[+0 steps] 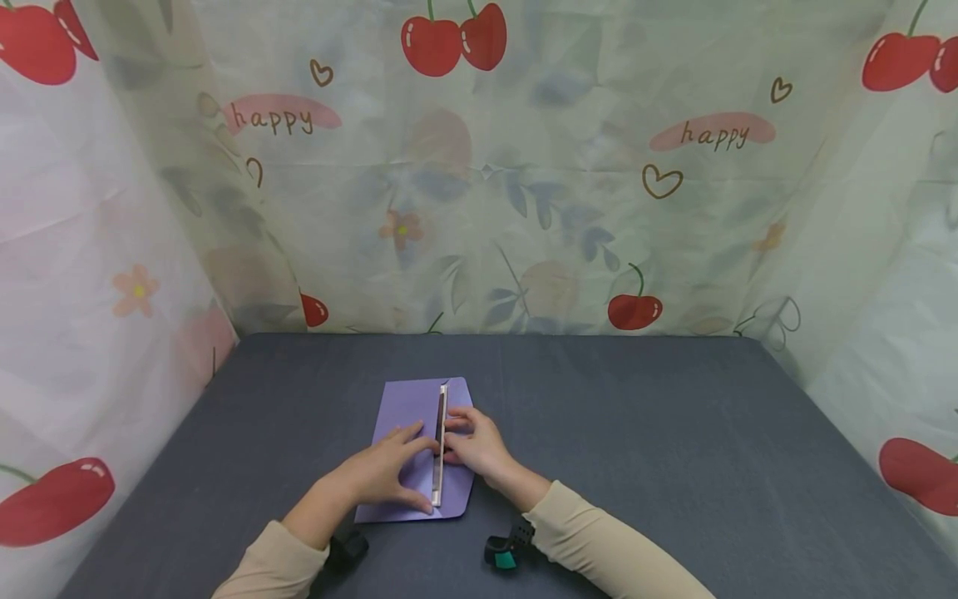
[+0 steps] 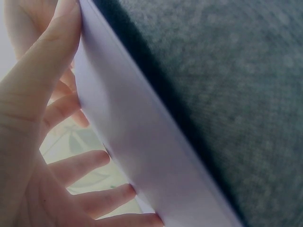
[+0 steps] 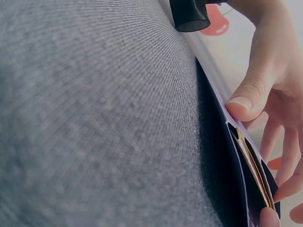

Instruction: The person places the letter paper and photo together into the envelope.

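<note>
A purple envelope (image 1: 407, 401) lies on the dark table, its flap folded out to the right. Along its opening stands a thin flat piece with pale and gold edges (image 3: 252, 163), beside a dark gap into the pocket. My left hand (image 1: 389, 466) is spread over the envelope's left part. Its thumb presses near the lower end of the opening, and its index finger reaches the opening's edge. From the flap side, my right hand (image 1: 479, 445) has curled fingers at the thin piece and pinches it near the middle; the fingertips are partly hidden.
The dark grey cloth-covered table (image 1: 636, 449) extends around the envelope. A patterned curtain (image 1: 486, 208) with cherries and flowers rises behind and at both sides. Black wrist devices (image 1: 500, 552) sit below both wrists, close over the table.
</note>
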